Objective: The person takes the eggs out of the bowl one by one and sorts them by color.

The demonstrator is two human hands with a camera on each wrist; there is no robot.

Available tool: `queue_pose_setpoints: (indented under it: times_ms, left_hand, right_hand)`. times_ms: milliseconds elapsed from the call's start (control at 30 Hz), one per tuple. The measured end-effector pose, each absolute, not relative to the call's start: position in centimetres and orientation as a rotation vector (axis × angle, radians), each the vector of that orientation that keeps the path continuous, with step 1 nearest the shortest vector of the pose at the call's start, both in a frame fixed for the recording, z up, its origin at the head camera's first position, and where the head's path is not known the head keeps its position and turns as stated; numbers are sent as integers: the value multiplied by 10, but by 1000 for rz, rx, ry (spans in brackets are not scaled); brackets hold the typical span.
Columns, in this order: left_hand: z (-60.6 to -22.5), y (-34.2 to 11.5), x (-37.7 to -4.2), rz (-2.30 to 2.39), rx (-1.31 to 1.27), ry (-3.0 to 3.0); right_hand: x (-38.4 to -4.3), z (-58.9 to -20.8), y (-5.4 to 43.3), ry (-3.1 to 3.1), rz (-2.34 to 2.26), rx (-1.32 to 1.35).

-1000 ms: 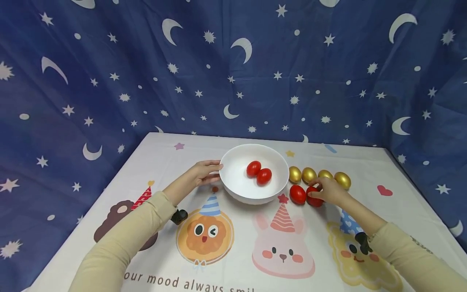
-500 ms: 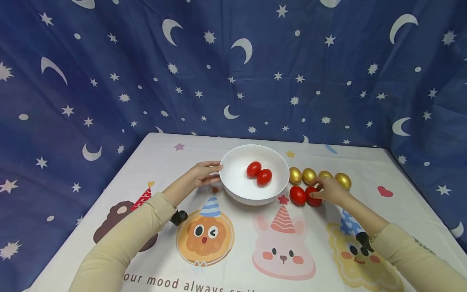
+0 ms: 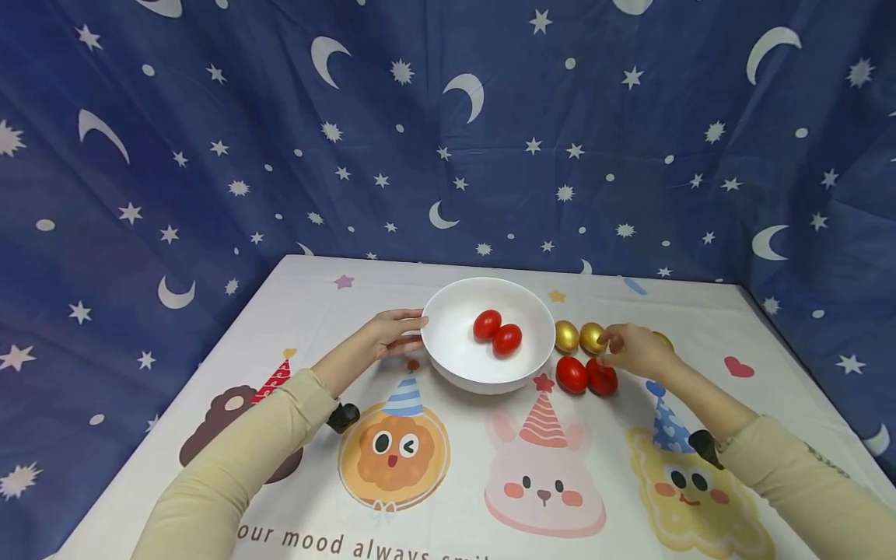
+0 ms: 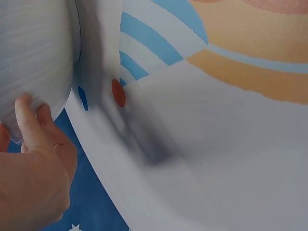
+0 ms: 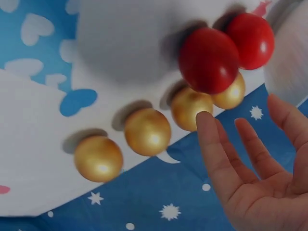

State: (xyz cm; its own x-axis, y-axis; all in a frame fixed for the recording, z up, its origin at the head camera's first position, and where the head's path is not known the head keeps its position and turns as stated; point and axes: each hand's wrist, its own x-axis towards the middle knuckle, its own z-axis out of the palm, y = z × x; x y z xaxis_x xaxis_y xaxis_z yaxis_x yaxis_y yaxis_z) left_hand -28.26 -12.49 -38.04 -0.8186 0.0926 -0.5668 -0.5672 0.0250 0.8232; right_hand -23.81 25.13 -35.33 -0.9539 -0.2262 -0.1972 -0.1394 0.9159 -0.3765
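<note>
Two red eggs (image 3: 487, 325) are held in the white bowl (image 3: 455, 354), touched at nine o'clock by the loosely spread left hand (image 3: 392, 332), while gold eggs (image 3: 566, 336) and loose red eggs (image 3: 572, 375) are set toward three o'clock, near the right hand (image 3: 638, 351), likewise spread.

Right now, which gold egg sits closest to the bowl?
In the head view, the leftmost gold egg, beside the white bowl; the other three lie farther right.

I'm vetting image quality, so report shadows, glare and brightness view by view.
Head: brightest, bowl clearly outlined; left wrist: dimmer, soft-edged dark shadow across the cloth; right wrist: dimmer too, glare spots on the gold eggs, shadows beside them.
</note>
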Motion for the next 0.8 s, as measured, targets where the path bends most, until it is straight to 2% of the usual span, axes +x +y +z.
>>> queue_pose_setpoints:
  times_ms: [800]
  left_hand:
    - [-373, -122, -286, 1760, -511, 1910]
  right_hand:
    - [-252, -312, 195, 2740, -646, -328]
